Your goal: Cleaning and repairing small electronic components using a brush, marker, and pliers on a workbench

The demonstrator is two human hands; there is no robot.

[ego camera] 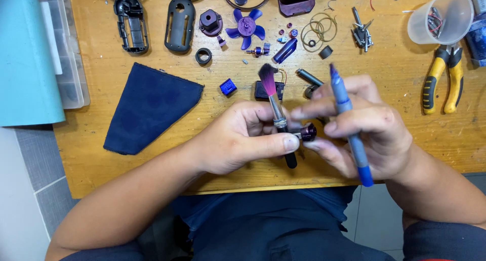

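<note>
Above the tabletop (217,175) edge: left hand (238,137) grips brush (273,101) and small purple part (307,133).
Right hand (369,127): closed around blue pen (349,124).
Risk: the part, pinched only by fingertips, may slip and roll off.

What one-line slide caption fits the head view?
Left hand holds a brush and small purple part; right hand holds a blue screwdriver.
</note>
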